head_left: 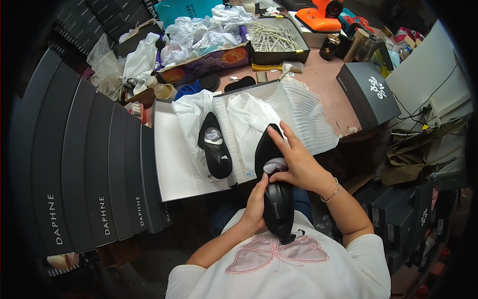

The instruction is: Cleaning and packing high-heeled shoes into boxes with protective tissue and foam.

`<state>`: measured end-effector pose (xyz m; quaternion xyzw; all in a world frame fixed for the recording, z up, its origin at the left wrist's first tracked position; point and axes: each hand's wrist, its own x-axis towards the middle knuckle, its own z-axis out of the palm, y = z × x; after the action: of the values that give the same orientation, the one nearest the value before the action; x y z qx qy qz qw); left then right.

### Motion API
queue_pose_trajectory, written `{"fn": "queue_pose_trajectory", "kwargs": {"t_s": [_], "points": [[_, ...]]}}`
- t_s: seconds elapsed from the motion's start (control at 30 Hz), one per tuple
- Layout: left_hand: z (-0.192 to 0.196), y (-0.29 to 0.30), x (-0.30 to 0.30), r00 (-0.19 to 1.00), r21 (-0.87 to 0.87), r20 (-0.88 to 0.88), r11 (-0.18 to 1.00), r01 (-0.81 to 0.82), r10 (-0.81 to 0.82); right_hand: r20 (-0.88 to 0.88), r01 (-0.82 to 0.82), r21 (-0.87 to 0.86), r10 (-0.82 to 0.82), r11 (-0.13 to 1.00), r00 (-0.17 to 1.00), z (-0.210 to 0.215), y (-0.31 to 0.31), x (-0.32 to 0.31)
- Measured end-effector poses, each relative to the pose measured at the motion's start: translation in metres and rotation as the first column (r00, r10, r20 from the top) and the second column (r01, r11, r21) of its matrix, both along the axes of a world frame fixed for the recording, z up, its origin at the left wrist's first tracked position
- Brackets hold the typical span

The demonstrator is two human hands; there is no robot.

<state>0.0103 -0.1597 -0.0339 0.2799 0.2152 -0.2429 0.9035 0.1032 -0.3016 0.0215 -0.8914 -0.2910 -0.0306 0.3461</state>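
A black pointed shoe (279,202) is held between my two hands, its toe pointing away from me and its heel near my shirt. My left hand (255,207) is wrapped round its left side at the middle. My right hand (301,164) lies over the toe part, thumb at the opening, where crumpled clear stuffing (274,165) shows. To the left, the matching black shoe (218,159) rests on white tissue paper (191,112) in an open shoe box (172,174). White ribbed foam wrap (306,117) spills over the box's far right side.
Stacked dark shoe boxes (69,159) rise along the left. Behind the open box stand a carton of crumpled tissue (204,62) and a black box of white sticks (279,37). A brush (294,67) lies before them. A grey box lid (368,94) sits at the right table edge.
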Motion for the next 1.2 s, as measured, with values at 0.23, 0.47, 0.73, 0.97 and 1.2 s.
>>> {"fn": "queue_pose_trajectory", "kwargs": {"t_s": [0.23, 0.47, 0.73, 0.97, 1.2], "points": [[0.004, -0.005, 0.007, 1.0, 0.146, 0.018, 0.989, 0.018, -0.021, -0.162, -0.012, 0.08, 0.025, 0.997, 0.987, -0.031, 0.02, 0.023], [0.022, 0.02, 0.026, 0.993, -0.025, 0.055, 0.995, 0.101, -0.1, -0.206, -0.089, 0.423, 0.191, 0.902, 0.96, 0.021, -0.029, 0.019], [0.028, 0.01, 0.037, 0.907, 0.107, 0.334, 0.967, 0.233, -0.256, -0.177, 0.102, 0.263, -0.056, 0.959, 0.983, -0.019, -0.078, -0.069], [0.036, 0.008, 0.045, 0.862, 0.196, 0.428, 0.959, 0.207, -0.273, -0.089, 0.03, 0.198, -0.012, 0.98, 0.996, -0.034, -0.065, -0.083], [0.029, 0.023, 0.058, 0.835, 0.414, 0.541, 0.896, -0.162, -0.099, -0.687, 0.249, 0.723, 0.634, 0.644, 0.354, -0.044, -0.076, -0.107]]}}
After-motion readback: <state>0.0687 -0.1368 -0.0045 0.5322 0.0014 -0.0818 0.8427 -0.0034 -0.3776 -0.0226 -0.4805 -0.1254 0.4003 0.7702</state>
